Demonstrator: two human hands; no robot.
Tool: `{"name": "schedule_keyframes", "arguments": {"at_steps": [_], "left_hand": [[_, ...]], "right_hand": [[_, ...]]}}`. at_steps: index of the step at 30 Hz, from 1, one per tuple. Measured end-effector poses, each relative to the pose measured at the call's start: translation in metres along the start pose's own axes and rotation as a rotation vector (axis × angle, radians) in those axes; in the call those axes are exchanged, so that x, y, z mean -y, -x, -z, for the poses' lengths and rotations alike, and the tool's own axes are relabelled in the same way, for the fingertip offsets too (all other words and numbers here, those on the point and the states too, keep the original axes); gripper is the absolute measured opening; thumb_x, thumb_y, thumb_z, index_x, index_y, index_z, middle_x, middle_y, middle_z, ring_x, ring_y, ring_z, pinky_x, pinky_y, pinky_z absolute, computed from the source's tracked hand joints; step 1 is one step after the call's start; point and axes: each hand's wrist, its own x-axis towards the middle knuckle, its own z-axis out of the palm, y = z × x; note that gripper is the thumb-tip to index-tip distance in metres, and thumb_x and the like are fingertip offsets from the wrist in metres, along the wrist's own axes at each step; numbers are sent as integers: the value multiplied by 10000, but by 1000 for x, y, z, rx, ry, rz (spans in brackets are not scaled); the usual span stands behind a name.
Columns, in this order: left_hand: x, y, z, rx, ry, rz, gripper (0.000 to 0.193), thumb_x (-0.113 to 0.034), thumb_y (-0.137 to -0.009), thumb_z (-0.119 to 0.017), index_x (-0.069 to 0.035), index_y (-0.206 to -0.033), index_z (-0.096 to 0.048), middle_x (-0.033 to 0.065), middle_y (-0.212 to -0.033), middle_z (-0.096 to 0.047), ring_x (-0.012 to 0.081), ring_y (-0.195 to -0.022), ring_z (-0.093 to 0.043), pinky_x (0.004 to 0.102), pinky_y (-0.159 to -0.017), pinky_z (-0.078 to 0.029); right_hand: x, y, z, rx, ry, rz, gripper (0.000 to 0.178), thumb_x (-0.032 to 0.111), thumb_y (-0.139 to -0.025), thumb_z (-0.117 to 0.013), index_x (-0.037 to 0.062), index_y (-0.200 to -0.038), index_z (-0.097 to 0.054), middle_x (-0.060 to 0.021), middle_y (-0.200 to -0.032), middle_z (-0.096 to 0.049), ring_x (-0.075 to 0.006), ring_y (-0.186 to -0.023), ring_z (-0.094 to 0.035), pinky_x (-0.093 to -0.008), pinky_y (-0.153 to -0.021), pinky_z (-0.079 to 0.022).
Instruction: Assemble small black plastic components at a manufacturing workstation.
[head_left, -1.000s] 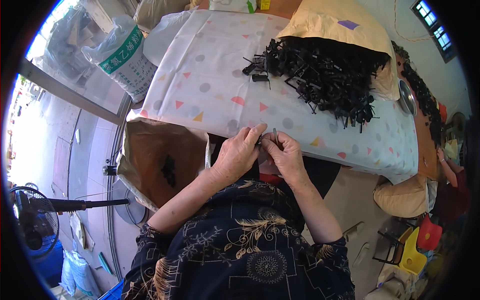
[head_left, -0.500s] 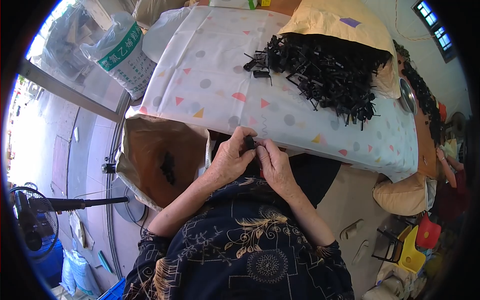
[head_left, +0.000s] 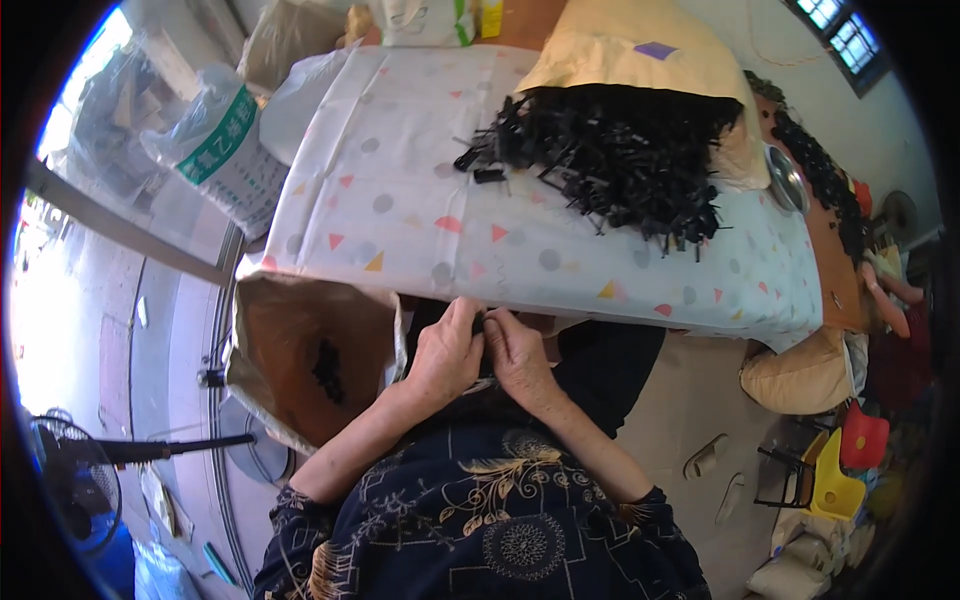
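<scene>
Close together at the table's near edge, my left hand [head_left: 447, 347] and my right hand [head_left: 519, 355] are both closed on one small black plastic part [head_left: 479, 323]. Fingers cover most of the part, so its full shape is hidden. Beyond my hands, a heap of similar black plastic parts [head_left: 620, 165] spills from a large tan sack [head_left: 640, 50] onto the patterned tablecloth [head_left: 400, 225]. To the left of my left forearm stands an open brown-lined sack [head_left: 265, 350], with a small group of black parts [head_left: 327, 370] at its bottom.
A round metal dish [head_left: 787, 180] sits at the table's right. A standing fan [head_left: 75, 480] is at the lower left, near white bags [head_left: 225, 150]. On the right are a filled sack [head_left: 795, 375], slippers [head_left: 707, 456], a yellow chair [head_left: 838, 480] and another person's arm [head_left: 888, 305].
Both my hands have come slightly lower and to the left in the picture, with the black part still between them. The whole view has tilted, shifting the table and heap leftward and down.
</scene>
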Motion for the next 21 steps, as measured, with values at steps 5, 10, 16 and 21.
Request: {"name": "schedule_keyframes", "arguments": {"at_steps": [5, 10, 16, 21], "left_hand": [[3, 0, -1, -51, -33, -46, 322, -51, -807, -572, -45, -1101, -439, 246, -885, -559, 469, -786, -553, 506, -636, -458], [-1, -5, 23, -62, 977, 338, 175, -74, -928, -518, -109, -1096, -486, 64, -833, -599, 206, -609, -558, 273, -550, -424], [1, 1, 26, 78, 1588, 487, 371, -101, -966, -494, -125, -1333, -448, 53, -953, -594, 152, -714, -576, 256, -608, -436], [2, 9, 15, 230, 1532, 496, 362, -119, -964, -508, -107, -1323, -466, 46, -908, -587, 140, -691, -578, 226, -583, -447]], "right_hand": [[4, -1, -2, -40, -93, 12, 171, 165, -975, -485, 16, -1038, -541, -183, -748, -585, -313, -689, -580, -354, -580, -451], [3, 0, 3, 29, -726, -318, 189, 199, -981, -508, 36, -1053, -570, -28, -751, -613, -74, -522, -511, -199, -450, -379], [9, 0, 18, 51, -822, -251, 121, 166, -956, -553, 55, -990, -587, -28, -786, -630, -52, -503, -478, -170, -427, -352], [0, -1, 21, 93, -785, -228, 108, 146, -928, -601, 59, -991, -588, 34, -740, -568, -29, -537, -453, -160, -477, -364]]}}
